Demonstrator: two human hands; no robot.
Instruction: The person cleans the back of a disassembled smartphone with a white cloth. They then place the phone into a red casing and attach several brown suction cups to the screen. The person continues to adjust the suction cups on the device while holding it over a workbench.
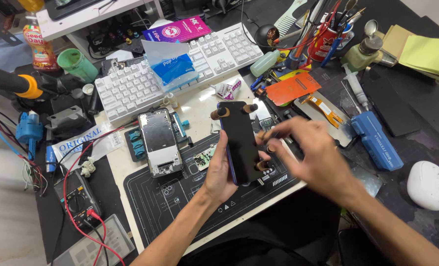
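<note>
The left hand [223, 170] holds a dark phone [240, 143] upright above the counter [199, 106], its glossy screen facing the camera. The grip is a closed cradle: the palm and thumb lie along the phone's left edge and lower back, and the fingers wrap behind it, their tips showing at the right edge near the bottom. Small brown clamps [220, 113] sit on the phone's top corners, and others show along its right side.

The right hand [310, 155] is blurred. It hovers just beside the phone's right edge, fingers loosely spread and curled toward the clamps there; whether its grip has closed on anything I cannot tell.

Under the phone lies a dark work mat [172, 197] with printed outlines. To the left of the phone, an opened phone frame [159, 142] rests in a blue holder on the mat. A white keyboard [180, 69] lies further back, with a blue tissue pack [174, 68] on it. A multimeter [79, 197] with red leads sits at the far left, and a blue tool block [377, 140] lies to the right.
</note>
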